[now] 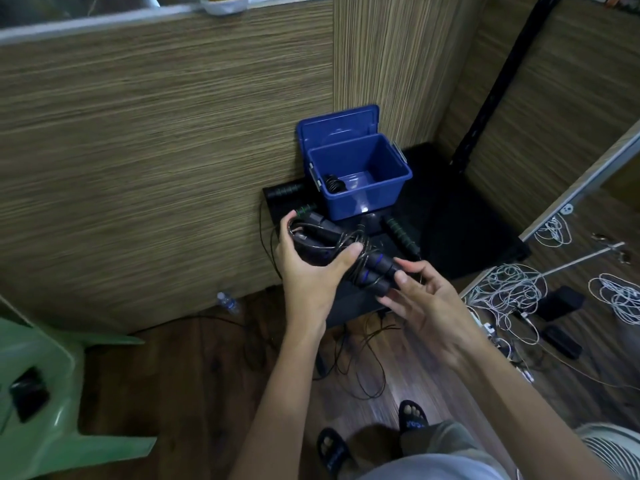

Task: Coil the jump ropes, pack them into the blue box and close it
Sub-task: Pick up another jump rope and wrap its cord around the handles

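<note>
Open blue box, one rope bundle in my hands.

The rectangular blue plastic box [360,181] stood on the black table [460,216], lid up, one coiled black rope [333,184] inside. Just in front of it, my left hand [308,261] gripped a bundled black jump rope with blue-ringed handles [349,251]; my right hand [422,299] pinched its handle ends.

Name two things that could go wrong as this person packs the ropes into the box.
1. The left hand grips a loose bundle while the right hand only pinches its handles; the coil may spring open.
2. Loose cord hangs to the floor by the feet and could snag or trip.
3. The box sits at the platform edge; a push might tip it.
</note>
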